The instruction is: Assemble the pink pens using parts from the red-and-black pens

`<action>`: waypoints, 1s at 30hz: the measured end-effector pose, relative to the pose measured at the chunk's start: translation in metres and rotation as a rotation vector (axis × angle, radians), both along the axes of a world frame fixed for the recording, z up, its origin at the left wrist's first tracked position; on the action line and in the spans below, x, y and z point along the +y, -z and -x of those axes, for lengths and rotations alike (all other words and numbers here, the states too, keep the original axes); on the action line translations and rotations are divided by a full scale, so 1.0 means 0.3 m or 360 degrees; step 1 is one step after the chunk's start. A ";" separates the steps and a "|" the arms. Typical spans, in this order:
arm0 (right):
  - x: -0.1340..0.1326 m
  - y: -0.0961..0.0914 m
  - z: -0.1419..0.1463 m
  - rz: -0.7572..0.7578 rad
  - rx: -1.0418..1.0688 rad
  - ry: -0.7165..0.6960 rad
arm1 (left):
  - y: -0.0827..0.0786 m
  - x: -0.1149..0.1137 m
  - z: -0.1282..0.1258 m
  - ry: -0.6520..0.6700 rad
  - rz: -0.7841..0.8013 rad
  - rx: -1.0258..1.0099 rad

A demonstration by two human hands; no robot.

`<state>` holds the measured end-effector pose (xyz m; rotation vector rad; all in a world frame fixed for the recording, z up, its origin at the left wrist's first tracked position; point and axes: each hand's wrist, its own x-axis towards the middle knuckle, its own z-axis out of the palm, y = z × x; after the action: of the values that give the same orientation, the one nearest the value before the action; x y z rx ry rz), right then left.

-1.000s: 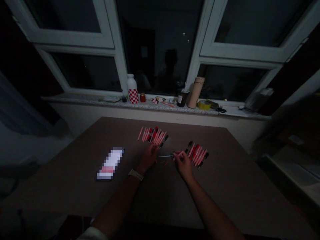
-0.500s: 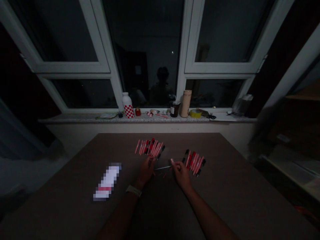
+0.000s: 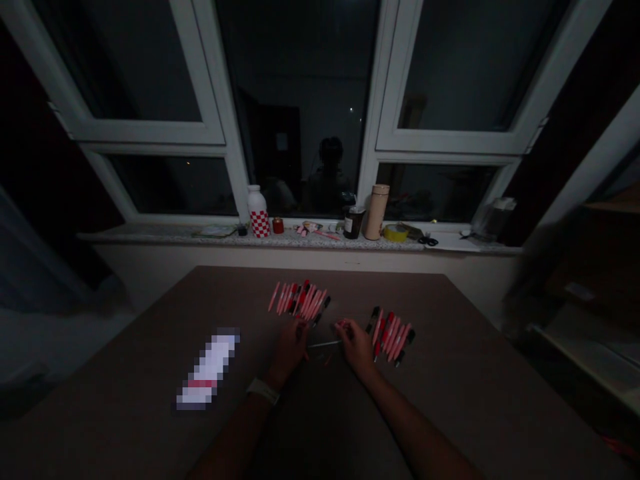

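Both hands rest at the middle of a dark brown table (image 3: 450, 373). My left hand (image 3: 289, 348), with a pale watch on its wrist, is curled with fingers together just below a row of pink, red and black pens (image 3: 299, 299). My right hand (image 3: 354, 344) pinches a pink pen part (image 3: 341, 325) beside a second row of pens (image 3: 391, 330). A thin pale refill (image 3: 324, 344) lies between the two hands, its left end at my left fingers. A small reddish piece (image 3: 327, 359) lies below it. What my left fingers hold is too dark to make out.
A blurred-out flat object (image 3: 207, 367) lies on the table's left. The window sill (image 3: 150, 237) behind carries a red-checked white bottle (image 3: 259, 212), a dark jar (image 3: 353, 223), a tan flask (image 3: 375, 212), a yellow tape roll (image 3: 395, 233) and scissors (image 3: 428, 241).
The view tilted up, then shifted slightly. Both hands stayed close together over the refill; my right hand's pink part moved a little nearer the left hand.
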<state>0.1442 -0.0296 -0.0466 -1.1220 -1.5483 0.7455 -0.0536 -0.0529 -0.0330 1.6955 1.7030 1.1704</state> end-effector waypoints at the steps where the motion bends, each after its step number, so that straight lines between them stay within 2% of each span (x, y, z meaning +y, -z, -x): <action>1: 0.005 0.001 0.000 0.0003 -0.0044 -0.0012 | 0.000 -0.001 0.000 0.0000 -0.0018 0.0002; 10: 0.023 0.035 -0.017 0.0025 -0.0232 -0.0076 | -0.012 0.002 -0.005 -0.0089 -0.0246 0.0226; 19: 0.039 0.054 -0.027 0.0075 -0.0408 -0.0123 | -0.011 -0.010 -0.018 0.0010 -0.0203 0.0247; 23: 0.037 0.043 -0.034 0.0086 -0.0477 -0.0108 | -0.021 -0.002 -0.020 -0.0035 -0.0230 0.0305; 26: 0.035 0.034 -0.037 0.0090 -0.0460 -0.0116 | -0.074 -0.022 -0.029 -0.0043 -0.0343 0.0351; 30: 0.036 0.024 -0.036 0.0119 -0.0430 -0.0115 | -0.213 -0.130 -0.068 0.0176 -0.0624 0.0364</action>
<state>0.1549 -0.0190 -0.0538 -1.2682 -1.8072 0.7276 -0.0333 -0.0919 0.0310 2.2030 1.5528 1.3691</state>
